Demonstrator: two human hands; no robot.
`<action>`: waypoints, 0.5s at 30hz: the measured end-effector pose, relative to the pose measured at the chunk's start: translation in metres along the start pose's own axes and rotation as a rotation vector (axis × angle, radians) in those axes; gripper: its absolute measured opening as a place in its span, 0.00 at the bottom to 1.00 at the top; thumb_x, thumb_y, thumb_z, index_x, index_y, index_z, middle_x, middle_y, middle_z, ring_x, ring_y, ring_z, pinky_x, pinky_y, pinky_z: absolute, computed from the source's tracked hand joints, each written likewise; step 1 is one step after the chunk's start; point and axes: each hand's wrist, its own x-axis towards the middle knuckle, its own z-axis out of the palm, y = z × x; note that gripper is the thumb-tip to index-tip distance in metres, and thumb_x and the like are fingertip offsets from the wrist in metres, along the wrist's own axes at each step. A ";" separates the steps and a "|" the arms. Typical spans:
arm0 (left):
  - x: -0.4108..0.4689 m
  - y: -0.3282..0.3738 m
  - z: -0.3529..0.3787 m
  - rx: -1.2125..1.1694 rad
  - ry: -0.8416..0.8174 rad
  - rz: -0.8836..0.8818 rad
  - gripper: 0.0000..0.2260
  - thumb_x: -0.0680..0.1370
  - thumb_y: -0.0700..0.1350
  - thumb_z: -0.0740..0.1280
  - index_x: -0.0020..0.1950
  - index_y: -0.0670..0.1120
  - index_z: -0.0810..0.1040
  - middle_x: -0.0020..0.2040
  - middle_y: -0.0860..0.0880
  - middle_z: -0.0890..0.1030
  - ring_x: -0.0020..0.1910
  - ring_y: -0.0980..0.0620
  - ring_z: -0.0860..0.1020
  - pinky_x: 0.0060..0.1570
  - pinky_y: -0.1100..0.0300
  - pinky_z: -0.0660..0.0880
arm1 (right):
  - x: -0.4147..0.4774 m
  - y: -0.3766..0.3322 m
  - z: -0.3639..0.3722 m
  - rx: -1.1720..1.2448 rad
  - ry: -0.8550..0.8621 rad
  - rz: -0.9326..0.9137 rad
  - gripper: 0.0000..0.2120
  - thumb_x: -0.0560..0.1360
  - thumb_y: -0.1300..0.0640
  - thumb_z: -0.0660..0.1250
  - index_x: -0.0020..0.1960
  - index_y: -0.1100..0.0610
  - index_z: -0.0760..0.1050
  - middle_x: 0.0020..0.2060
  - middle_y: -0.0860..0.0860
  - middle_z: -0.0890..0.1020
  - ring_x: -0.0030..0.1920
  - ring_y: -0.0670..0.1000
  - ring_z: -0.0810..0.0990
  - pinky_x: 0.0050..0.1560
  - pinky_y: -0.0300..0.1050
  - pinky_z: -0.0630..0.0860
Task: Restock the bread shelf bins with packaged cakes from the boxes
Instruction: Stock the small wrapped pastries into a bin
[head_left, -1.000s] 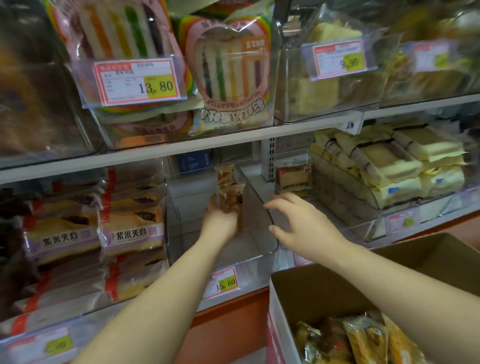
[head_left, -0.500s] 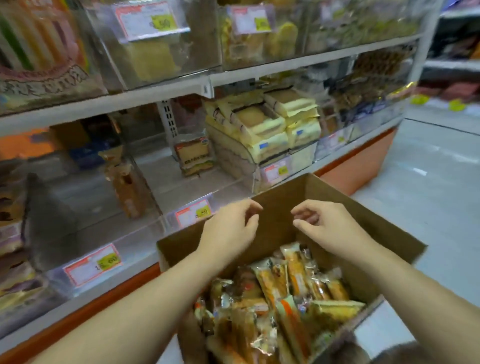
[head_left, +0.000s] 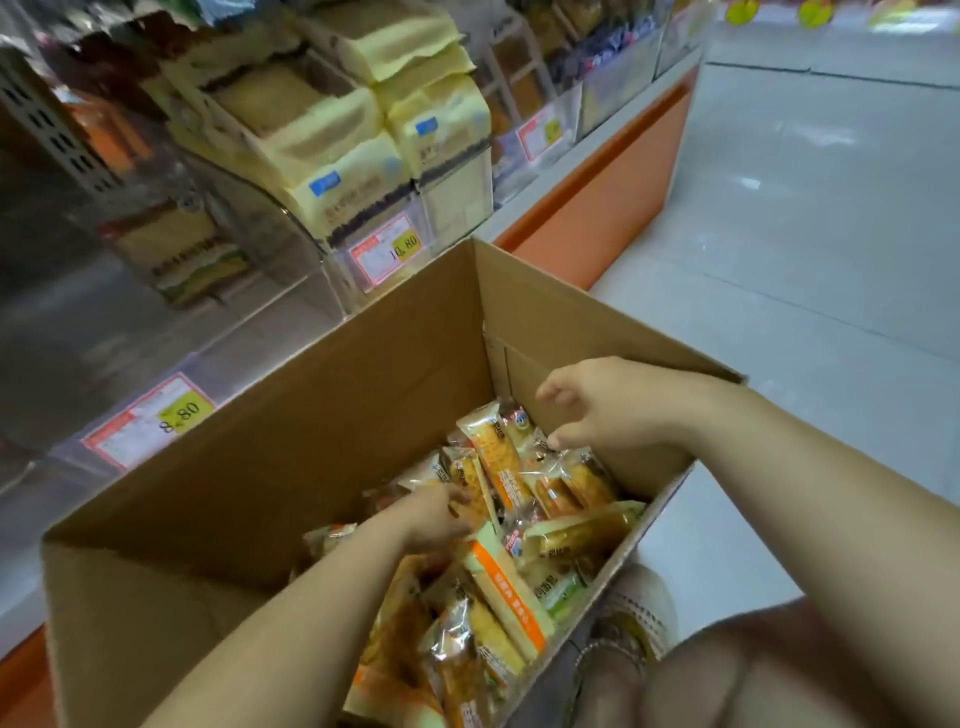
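In the box (head_left: 332, 415), on the floor in front of the shelf, both hands are now lower than half a second ago, when they hovered at rim height. The left hand (head_left: 431, 519) has gone down among the cakes (head_left: 498, 467). Its fingers are pushed in between the packets at the middle of the pile, and I cannot tell whether they have closed on one. The right hand (head_left: 608, 410) has moved to the far right corner and hangs just above the packets there. Its fingers are loosely curled, the thumb is apart from them, and it holds nothing. A second ago the left hand was up in the clear bin (head_left: 244, 332) with a packet while the right reached toward it with spread fingers; neither hand is at the shelf any more.

The cakes fill the right half of the box, lying at all angles in orange and clear wrappers. The view has tipped down and to the right since then. The bin and its price tag (head_left: 150, 421) now sit at the left edge, and the yellow bread packs (head_left: 332, 145) are at the far left. A shoe (head_left: 639, 608) shows just beside the box's near right wall.
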 end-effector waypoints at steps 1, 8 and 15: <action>0.005 -0.003 0.009 -0.021 -0.039 0.002 0.21 0.78 0.49 0.66 0.70 0.48 0.70 0.69 0.48 0.73 0.64 0.51 0.74 0.63 0.59 0.70 | 0.001 0.001 0.001 -0.004 -0.007 -0.002 0.27 0.75 0.49 0.69 0.71 0.51 0.66 0.66 0.50 0.73 0.64 0.50 0.73 0.63 0.43 0.70; 0.024 -0.007 0.034 -0.077 -0.146 0.023 0.23 0.73 0.53 0.72 0.65 0.48 0.72 0.62 0.47 0.76 0.61 0.49 0.75 0.57 0.60 0.71 | 0.010 -0.002 0.007 -0.021 -0.058 -0.021 0.28 0.74 0.47 0.69 0.72 0.48 0.65 0.66 0.48 0.73 0.62 0.49 0.74 0.61 0.43 0.72; -0.010 0.022 -0.057 0.094 -0.057 0.243 0.20 0.72 0.49 0.74 0.60 0.45 0.76 0.54 0.48 0.80 0.47 0.51 0.78 0.44 0.65 0.73 | 0.015 -0.009 0.013 0.032 -0.075 -0.077 0.27 0.73 0.46 0.70 0.70 0.47 0.66 0.65 0.48 0.74 0.61 0.48 0.75 0.61 0.44 0.72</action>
